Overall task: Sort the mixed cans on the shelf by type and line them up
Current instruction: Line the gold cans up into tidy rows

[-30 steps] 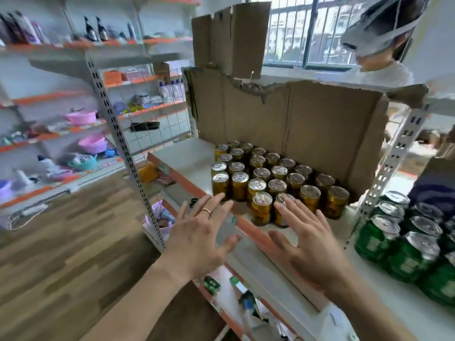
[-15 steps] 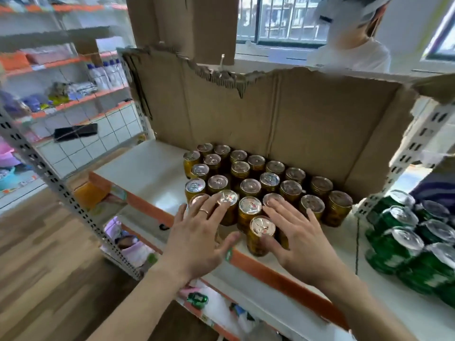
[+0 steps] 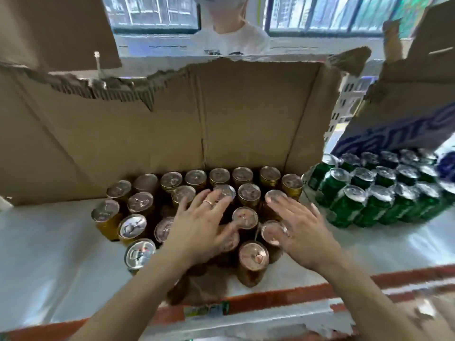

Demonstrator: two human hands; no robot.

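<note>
Several gold cans (image 3: pixel 253 263) with silver tops stand clustered upright on the white shelf (image 3: pixel 49 254), in front of a cardboard sheet. Several green cans (image 3: pixel 349 207) stand in rows to the right of them. My left hand (image 3: pixel 199 227) hovers flat over the middle of the gold cluster, fingers spread, a ring on one finger. My right hand (image 3: pixel 302 232) is spread over the cluster's right side, palm facing inward beside a can. Neither hand grips a can. The hands hide a few of the gold cans.
Torn brown cardboard (image 3: pixel 221 114) stands behind the gold cans like a wall. A second cardboard box (image 3: pixel 406 99) with blue print leans over the green cans. The shelf's orange front edge (image 3: pixel 270 299) runs below. A person in white (image 3: pixel 231 38) stands beyond the shelf.
The view has moved in and centred on the shelf. Both hands have reached forward from the shelf's front edge over the gold cans.
</note>
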